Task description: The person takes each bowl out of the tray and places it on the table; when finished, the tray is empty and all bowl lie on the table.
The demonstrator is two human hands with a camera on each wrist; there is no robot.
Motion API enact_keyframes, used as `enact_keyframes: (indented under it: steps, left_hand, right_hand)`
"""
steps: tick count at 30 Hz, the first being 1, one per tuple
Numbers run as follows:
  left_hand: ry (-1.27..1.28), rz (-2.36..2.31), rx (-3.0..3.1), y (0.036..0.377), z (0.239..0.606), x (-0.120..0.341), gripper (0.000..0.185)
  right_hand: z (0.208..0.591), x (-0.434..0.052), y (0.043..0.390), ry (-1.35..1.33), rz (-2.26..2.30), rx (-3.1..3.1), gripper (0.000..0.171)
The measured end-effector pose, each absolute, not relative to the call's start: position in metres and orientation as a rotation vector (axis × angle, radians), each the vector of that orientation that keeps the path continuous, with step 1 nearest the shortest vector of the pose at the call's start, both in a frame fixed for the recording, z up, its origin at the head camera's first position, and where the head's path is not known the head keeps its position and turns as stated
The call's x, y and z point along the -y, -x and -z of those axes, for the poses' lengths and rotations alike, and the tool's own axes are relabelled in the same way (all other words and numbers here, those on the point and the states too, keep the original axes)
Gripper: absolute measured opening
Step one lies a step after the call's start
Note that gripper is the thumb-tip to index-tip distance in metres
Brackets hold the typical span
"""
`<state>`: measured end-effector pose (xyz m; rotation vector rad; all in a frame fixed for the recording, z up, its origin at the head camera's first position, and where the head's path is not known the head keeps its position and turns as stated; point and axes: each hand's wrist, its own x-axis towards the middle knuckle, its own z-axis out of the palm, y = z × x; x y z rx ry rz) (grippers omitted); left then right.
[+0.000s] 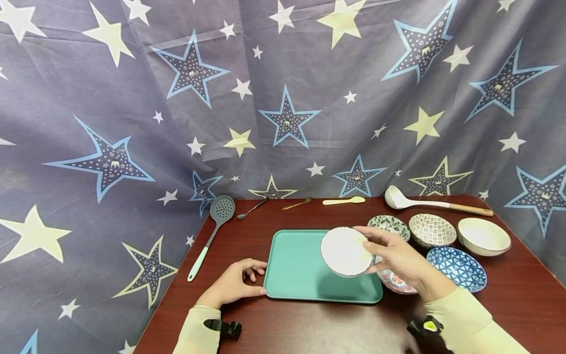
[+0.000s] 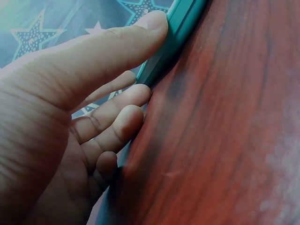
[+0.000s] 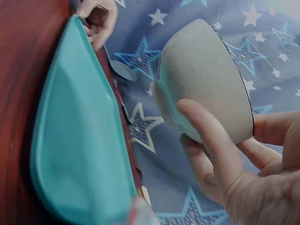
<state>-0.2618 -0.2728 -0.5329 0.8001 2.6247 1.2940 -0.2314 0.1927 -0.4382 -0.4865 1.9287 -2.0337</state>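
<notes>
Over the right part of the teal tray (image 1: 300,265), my right hand (image 1: 393,255) holds a white bowl (image 1: 346,250) by its side, thumb apart from the fingers. The right wrist view shows the plain pale outside of the bowl (image 3: 206,79) and its foot ring, above the tray (image 3: 79,126) and apart from it. My left hand (image 1: 239,282) rests at the tray's left edge. In the left wrist view its thumb (image 2: 152,23) touches the tray rim (image 2: 180,28), with the other fingers loosely bent beside it.
Right of the tray stand a leaf-patterned bowl (image 1: 389,226), a checked bowl (image 1: 432,230), a cream bowl (image 1: 484,237), a blue bowl (image 1: 457,269) and a partly hidden red-patterned bowl (image 1: 395,282). A ladle (image 1: 398,198), small spoons (image 1: 252,210) and a skimmer (image 1: 222,210) lie around.
</notes>
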Motion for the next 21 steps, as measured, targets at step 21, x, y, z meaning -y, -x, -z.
enact_keyframes:
  steps: [21]
  left_hand:
    - [-0.812,-1.189,-2.678,0.261,0.531,0.273,0.062]
  right_hand:
    - [0.438,-0.318,0.201,0.579,2.365,-1.825,0.049]
